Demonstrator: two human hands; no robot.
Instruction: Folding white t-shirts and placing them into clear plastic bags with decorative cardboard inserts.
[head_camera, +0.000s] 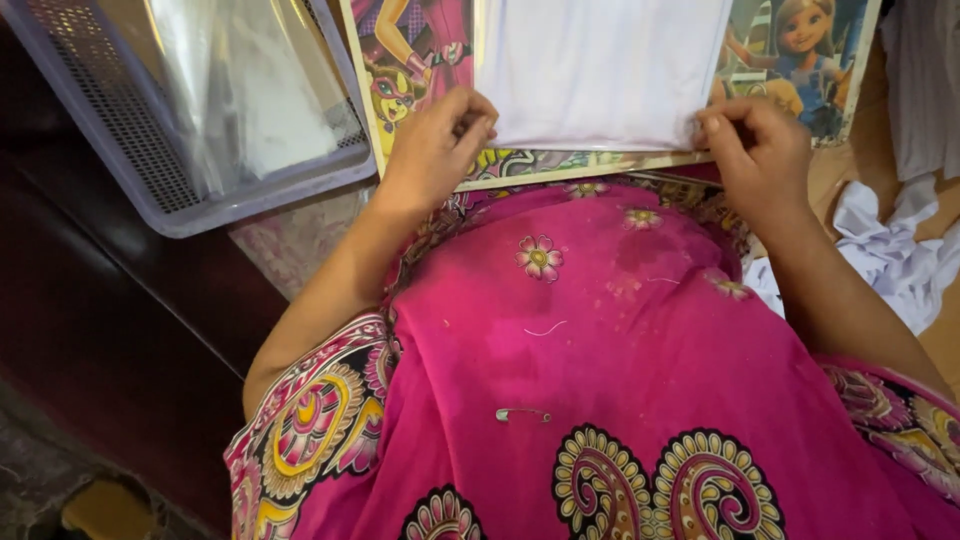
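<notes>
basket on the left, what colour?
Pale lavender-grey mesh plastic basket, with clear plastic bags inside; shows best in the head view.

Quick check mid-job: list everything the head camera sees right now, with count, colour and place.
white cloth: one, white, flat on the board, top centre
cartoon board: one, multicoloured, under the cloth
mesh basket: one, lilac, top left, clear bags inside
crumpled fabric: one heap, white, right
safety pin: one, silver, on the pink garment
left hand: pinching the cloth's lower left corner
right hand: pinching its lower right corner
</notes>
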